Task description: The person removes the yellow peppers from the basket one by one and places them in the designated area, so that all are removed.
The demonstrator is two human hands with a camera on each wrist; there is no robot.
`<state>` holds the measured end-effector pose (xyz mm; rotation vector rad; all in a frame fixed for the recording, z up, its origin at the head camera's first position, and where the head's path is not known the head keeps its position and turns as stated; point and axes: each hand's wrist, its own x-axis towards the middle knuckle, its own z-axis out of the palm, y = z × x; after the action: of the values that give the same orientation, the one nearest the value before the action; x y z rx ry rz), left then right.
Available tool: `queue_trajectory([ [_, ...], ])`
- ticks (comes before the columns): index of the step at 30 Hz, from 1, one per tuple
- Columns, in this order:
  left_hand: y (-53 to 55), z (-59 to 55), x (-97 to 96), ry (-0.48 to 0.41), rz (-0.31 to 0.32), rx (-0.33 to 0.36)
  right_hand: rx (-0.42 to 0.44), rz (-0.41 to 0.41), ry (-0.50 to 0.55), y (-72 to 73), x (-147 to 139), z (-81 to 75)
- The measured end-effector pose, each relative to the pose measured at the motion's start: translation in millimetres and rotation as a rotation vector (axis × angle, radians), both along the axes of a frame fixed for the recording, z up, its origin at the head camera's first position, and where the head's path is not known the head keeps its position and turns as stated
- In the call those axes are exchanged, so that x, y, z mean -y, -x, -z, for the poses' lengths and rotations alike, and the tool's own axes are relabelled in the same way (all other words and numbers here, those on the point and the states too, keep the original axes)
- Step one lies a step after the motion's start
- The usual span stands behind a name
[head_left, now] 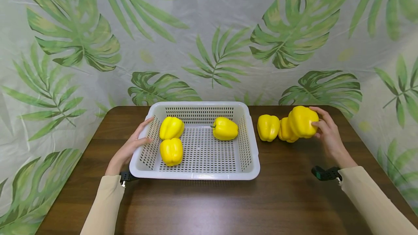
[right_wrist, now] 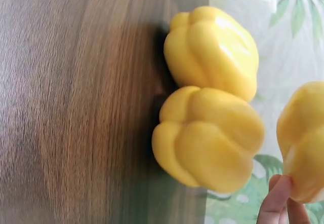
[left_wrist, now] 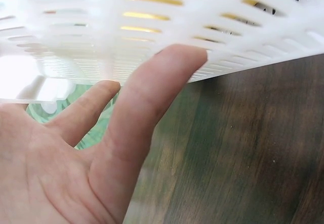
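Observation:
My right hand (head_left: pixel 331 139) grips a yellow bell pepper (head_left: pixel 302 122) and holds it above the table's right side. In the right wrist view, fingertips press the edge of that held pepper (right_wrist: pixel 306 145). Just left of it on the table sit two more yellow bell peppers, one (head_left: pixel 268 128) nearer the basket and one (head_left: pixel 286 130) partly hidden behind the held one. My left hand (head_left: pixel 128 148) touches the left outer side of a white slotted plastic basket (head_left: pixel 196 176), its thumb and fingers fairly straight against the wall in the left wrist view.
Inside the basket lie three yellow bell peppers: two at the left, one upper (head_left: pixel 171 128) and one lower (head_left: pixel 171 152), and one with a stem (head_left: pixel 225 128) at the right. The brown wooden table (head_left: pixel 209 209) meets a leaf-patterned cloth (head_left: pixel 222 17) at the back.

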<state>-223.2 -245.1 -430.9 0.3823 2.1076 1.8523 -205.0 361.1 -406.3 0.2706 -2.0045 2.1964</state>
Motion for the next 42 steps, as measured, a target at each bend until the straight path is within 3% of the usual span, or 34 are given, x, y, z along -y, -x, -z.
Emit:
queue_trajectory([
  [13,0.5,1.5,1.1,0.008,-0.006,0.003,-0.027,0.015,0.059,1.3,-21.9,6.8],
  [20,0.8,1.3,1.4,0.014,-0.005,0.004,0.017,0.039,0.056,-0.5,-32.5,11.8],
  [28,1.5,1.8,1.4,0.023,-0.009,0.002,0.074,0.105,-0.024,-0.2,-42.3,19.0],
  [37,1.2,2.0,1.5,0.010,-0.009,-0.002,0.118,0.126,-0.069,-0.2,-53.5,27.7],
  [42,0.7,0.5,1.0,0.008,-0.009,-0.006,0.165,0.146,-0.177,-1.8,-60.5,35.6],
])
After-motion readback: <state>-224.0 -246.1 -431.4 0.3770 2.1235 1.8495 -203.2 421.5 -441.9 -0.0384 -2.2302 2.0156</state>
